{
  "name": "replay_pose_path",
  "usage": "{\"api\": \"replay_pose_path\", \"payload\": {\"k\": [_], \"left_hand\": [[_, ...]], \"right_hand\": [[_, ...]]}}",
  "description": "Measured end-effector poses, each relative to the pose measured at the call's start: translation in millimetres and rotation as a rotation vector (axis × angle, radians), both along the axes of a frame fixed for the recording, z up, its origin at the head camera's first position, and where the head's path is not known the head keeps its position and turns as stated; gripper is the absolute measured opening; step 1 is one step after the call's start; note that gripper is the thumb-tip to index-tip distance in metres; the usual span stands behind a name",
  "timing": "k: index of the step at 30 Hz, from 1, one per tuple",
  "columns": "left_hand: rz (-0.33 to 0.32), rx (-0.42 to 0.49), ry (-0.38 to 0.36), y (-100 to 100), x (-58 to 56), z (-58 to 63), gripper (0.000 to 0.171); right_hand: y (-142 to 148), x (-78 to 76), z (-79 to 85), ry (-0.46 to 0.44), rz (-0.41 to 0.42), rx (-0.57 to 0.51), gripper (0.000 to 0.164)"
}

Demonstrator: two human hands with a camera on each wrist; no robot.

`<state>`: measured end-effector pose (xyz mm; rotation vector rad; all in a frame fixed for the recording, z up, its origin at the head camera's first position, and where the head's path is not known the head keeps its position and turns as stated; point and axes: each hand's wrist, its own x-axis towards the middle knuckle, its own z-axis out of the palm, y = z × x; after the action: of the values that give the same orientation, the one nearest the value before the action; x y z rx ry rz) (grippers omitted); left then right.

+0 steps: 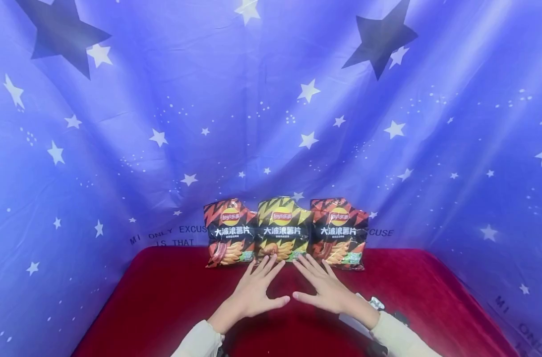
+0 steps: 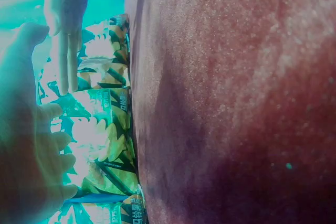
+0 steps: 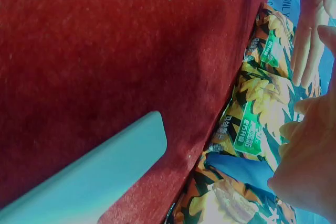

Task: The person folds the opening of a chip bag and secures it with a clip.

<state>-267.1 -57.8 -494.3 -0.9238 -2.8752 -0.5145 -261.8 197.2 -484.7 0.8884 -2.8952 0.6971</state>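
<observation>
Three potato chip bags stand side by side at the table's far side: a red-and-black bag (image 1: 230, 240) on the left, a yellow-and-black bag (image 1: 281, 238) in the middle and another red-and-black bag (image 1: 339, 238) on the right. My left hand (image 1: 253, 293) is spread with straight fingers, its fingertips overlapping the lower part of the middle bag in the head view. My right hand (image 1: 331, 293) mirrors it, fingertips in front of the gap between the middle and right bags. Neither holds anything. Whether the fingertips touch the bags, I cannot tell.
Red velvety cloth covers the table (image 1: 163, 297). A blue curtain (image 1: 253, 99) with stars hangs behind and at both sides. Under my right wrist lies a pale flat object (image 3: 100, 166), partly hidden in the head view, with a small shiny piece (image 1: 376, 303) beside it.
</observation>
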Motion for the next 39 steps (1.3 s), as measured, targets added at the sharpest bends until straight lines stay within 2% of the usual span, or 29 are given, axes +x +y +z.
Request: {"api": "replay_pose_path", "payload": {"k": [6, 13, 18, 22, 25, 30, 32, 35, 39], "left_hand": [[0.005, 0.023, -0.029, 4, 0.8, 1.0, 0.090], [0.027, 0.106, -0.028, 17, -6.6, 6.7, 0.091], [0.017, 0.224, -0.004, 30, -10.8, 21.9, 0.089], [-0.001, 0.360, -0.041, 43, -12.9, 38.3, 0.083], [-0.013, 0.515, -0.143, 57, -15.8, 50.1, 0.076], [-0.044, 0.841, -0.411, 85, -25.1, 64.2, 0.069], [-0.038, 0.942, -0.498, 96, -30.1, 67.9, 0.068], [-0.015, 1.067, -0.606, 110, -37.9, 70.7, 0.069], [0.006, 1.226, -0.753, 122, -47.7, 66.3, 0.069]], "right_hand": [[7, 1.1, 4.5, -0.019, -0.017, -0.012, 0.079], [18, -3.1, 20.6, -0.016, -0.003, -0.059, 0.075], [30, -9.8, 38.2, 0.040, -0.004, -0.116, 0.072], [41, -15.1, 57.1, 0.047, -0.026, -0.207, 0.070], [51, -20.4, 71.4, 0.027, -0.061, -0.280, 0.067], [72, -30.4, 90.1, -0.013, -0.146, -0.368, 0.063], [80, -33.8, 95.9, -0.027, -0.163, -0.420, 0.062], [90, -37.7, 101.6, -0.042, -0.189, -0.527, 0.060], [99, -42.0, 103.5, -0.105, -0.251, -0.696, 0.061]]}}
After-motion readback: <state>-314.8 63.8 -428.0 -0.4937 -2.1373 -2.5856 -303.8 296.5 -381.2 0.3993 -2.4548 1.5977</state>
